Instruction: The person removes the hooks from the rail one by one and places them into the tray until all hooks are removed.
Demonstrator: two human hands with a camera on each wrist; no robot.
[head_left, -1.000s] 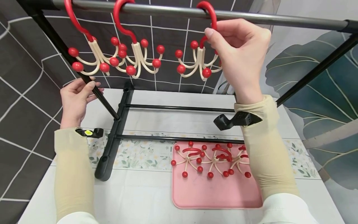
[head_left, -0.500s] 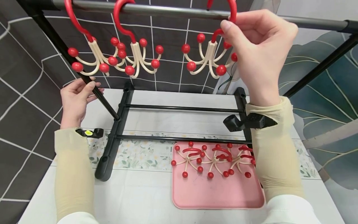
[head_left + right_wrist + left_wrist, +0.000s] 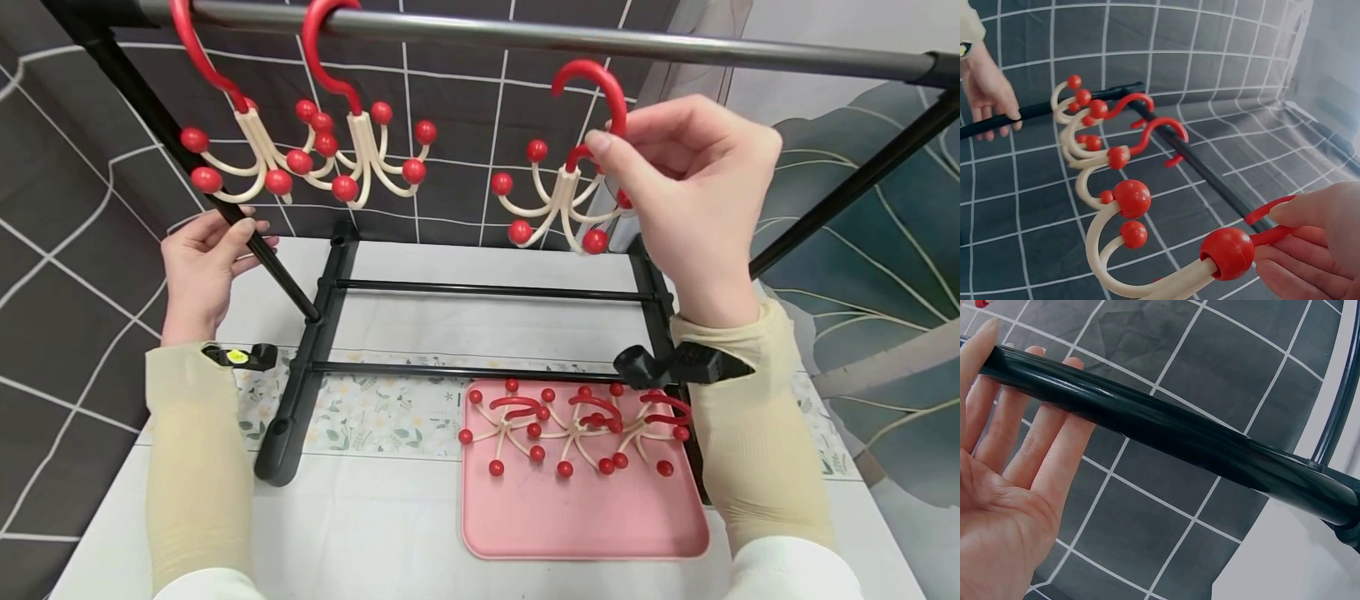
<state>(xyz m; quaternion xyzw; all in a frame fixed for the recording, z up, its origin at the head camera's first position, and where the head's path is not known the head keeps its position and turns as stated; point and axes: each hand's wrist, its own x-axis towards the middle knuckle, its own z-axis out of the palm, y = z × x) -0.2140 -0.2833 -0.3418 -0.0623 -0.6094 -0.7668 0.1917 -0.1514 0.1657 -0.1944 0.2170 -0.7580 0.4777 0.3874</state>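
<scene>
My right hand (image 3: 697,200) pinches the red hook of an octopus-style hanger (image 3: 567,187) between thumb and fingers. Cream arms tipped with red balls spread below that hook. In the head view, the hook's curved top sits below the rack's grey top bar (image 3: 465,31), apart from it. Two matching hangers, one at the far left (image 3: 258,142) and one beside it (image 3: 362,142), hang from the bar. My left hand (image 3: 202,271) holds the rack's slanted black post (image 3: 1147,425), thumb in front and fingers behind.
A pink tray (image 3: 577,529) on the white table carries three more such hangers (image 3: 504,429) along its far side. Black lower rails (image 3: 480,369) and feet (image 3: 279,442) of the rack stand behind it. A dark tiled backdrop (image 3: 457,158) rises behind.
My right hand has lifted the hanger off the top bar, shifted it right, then lowered it below the bar. My left hand has stayed on the post.
</scene>
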